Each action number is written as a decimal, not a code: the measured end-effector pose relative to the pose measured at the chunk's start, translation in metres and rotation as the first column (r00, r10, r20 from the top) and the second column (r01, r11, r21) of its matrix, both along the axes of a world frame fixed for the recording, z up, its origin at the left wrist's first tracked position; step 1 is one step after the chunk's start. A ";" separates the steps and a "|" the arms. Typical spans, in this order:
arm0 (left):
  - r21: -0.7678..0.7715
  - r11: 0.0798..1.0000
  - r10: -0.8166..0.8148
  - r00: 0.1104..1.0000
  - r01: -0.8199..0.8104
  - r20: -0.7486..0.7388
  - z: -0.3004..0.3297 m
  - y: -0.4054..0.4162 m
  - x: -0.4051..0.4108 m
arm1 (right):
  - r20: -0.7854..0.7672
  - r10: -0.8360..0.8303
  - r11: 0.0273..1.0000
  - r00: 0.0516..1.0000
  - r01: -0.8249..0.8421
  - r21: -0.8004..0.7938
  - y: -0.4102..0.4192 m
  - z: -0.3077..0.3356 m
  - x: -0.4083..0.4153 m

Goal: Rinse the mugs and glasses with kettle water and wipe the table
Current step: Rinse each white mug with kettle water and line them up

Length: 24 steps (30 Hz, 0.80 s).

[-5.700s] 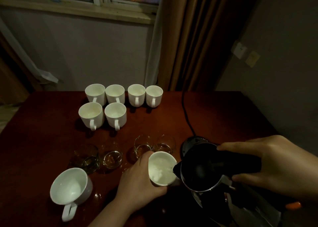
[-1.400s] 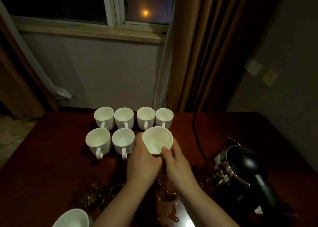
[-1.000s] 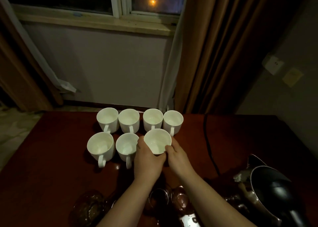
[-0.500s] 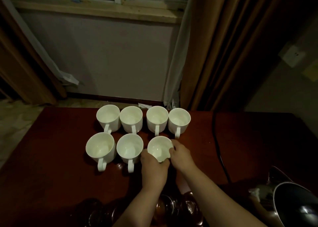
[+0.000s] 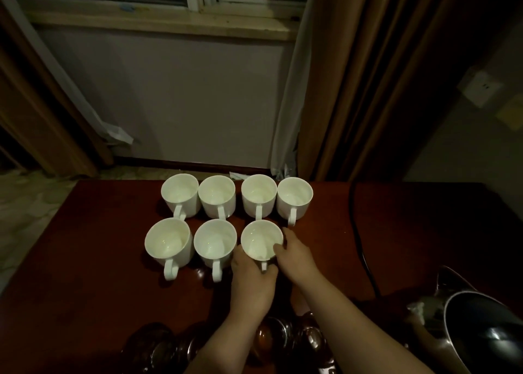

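A white mug (image 5: 259,240) stands upright on the dark red table (image 5: 85,288), third in the near row. My left hand (image 5: 250,281) grips it from the near side around its handle. My right hand (image 5: 294,257) holds its right wall, fingers curled on the rim. Two more white mugs (image 5: 190,244) sit to its left, and several white mugs (image 5: 237,196) line up behind. Several clear glasses (image 5: 288,337) stand near my forearms. The open kettle (image 5: 478,328) is at the bottom right.
A black power cord (image 5: 357,240) runs across the table's right side toward the kettle. The far table edge lies just behind the back mug row, with the wall, window sill and brown curtains (image 5: 365,76) beyond.
Water was poured into the mug, the kettle was put down at the right, and both hands carried the mug forward and lowered it into the near row beside the two mugs.
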<state>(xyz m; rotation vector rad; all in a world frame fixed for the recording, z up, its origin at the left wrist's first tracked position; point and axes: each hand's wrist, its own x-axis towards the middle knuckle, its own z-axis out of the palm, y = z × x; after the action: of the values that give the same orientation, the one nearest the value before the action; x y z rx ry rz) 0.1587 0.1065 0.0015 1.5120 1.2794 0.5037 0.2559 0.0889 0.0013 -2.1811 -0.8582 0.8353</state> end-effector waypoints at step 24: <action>0.257 0.965 0.202 0.765 -0.050 -0.612 0.007 -0.081 -0.215 | 0.400 0.336 0.936 0.853 -0.351 -0.038 -0.115 0.027 -0.112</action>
<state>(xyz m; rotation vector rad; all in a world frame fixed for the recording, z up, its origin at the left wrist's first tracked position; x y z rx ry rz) -0.0564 0.0260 0.0087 1.8860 1.9134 0.2205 0.1439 -0.0256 0.0283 -2.2351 -1.4922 0.5248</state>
